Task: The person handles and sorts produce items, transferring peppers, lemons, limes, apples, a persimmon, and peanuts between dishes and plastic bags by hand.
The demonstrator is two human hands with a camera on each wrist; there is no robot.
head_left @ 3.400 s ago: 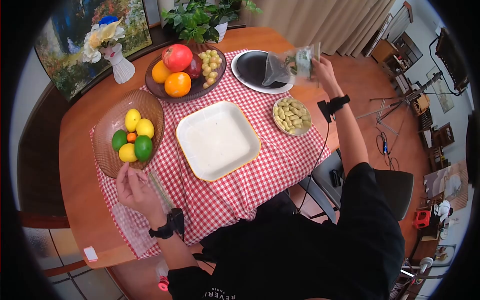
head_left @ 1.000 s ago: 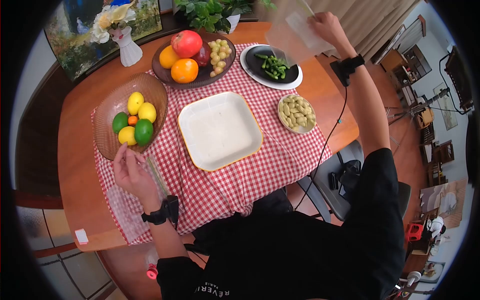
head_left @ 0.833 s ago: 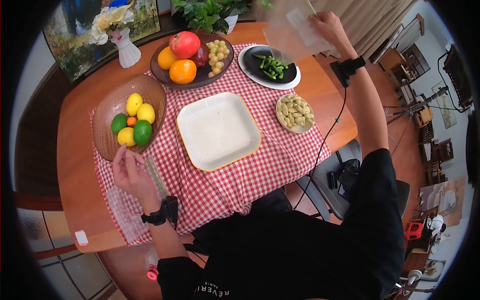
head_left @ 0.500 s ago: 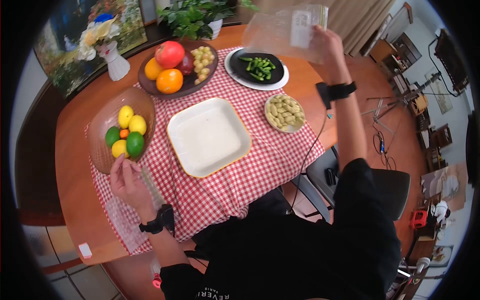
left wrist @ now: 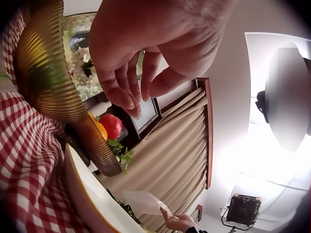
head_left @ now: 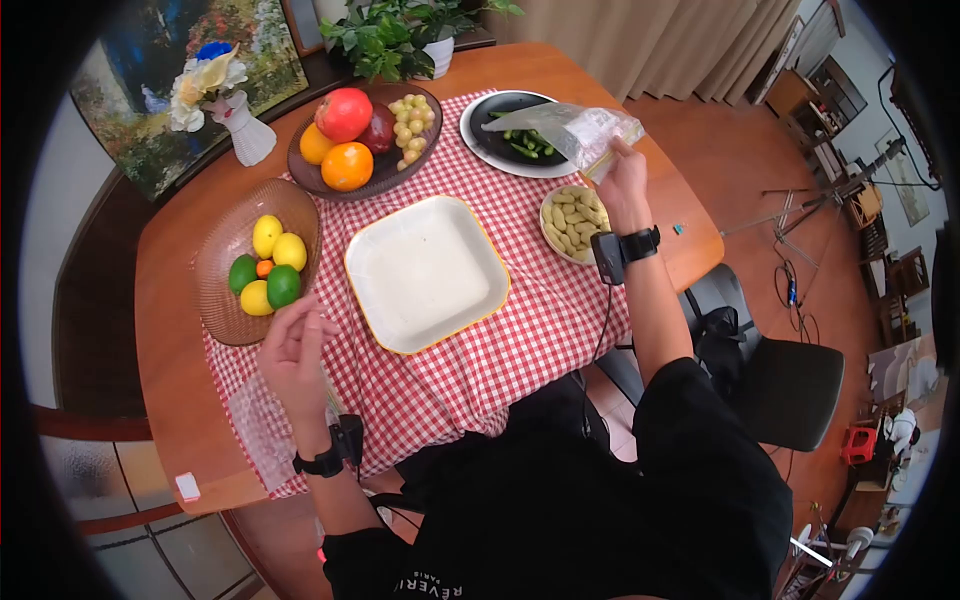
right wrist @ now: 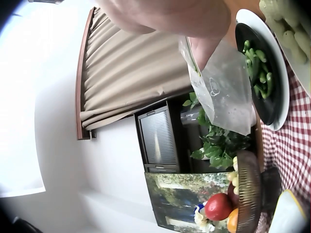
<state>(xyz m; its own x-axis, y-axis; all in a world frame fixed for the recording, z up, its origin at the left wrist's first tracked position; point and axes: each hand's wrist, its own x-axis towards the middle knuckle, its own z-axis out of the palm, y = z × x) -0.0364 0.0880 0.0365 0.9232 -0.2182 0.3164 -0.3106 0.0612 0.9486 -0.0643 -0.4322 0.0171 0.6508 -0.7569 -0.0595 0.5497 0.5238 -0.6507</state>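
Observation:
A clear plastic bag [head_left: 580,130] hangs from my right hand [head_left: 626,190], its top edge pinched by thumb and fingers. Behind the bag, green peppers [right wrist: 260,68] lie on a black plate [head_left: 497,107] set on a white one. Nearer that wrist is a bowl of pale, pod-like pieces [head_left: 572,220]. My left hand [head_left: 296,360] is raised with relaxed, bent fingers, just below the ribbed bowl [head_left: 215,270] of lemons and green fruits, and holds nothing. Under its forearm another clear bag [head_left: 258,425] lies on the checked cloth.
A white square dish [head_left: 427,272] with a yellow rim sits mid-table on the checked cloth [head_left: 450,400]. Behind it stands a dark bowl [head_left: 385,180] of oranges, grapes and red fruit. A vase [head_left: 246,130], a potted plant and a painting are at the back.
Green peppers have come out onto the black plate. My right hand has brought the bag lower and nearer. My left hand has shifted slightly to the right.

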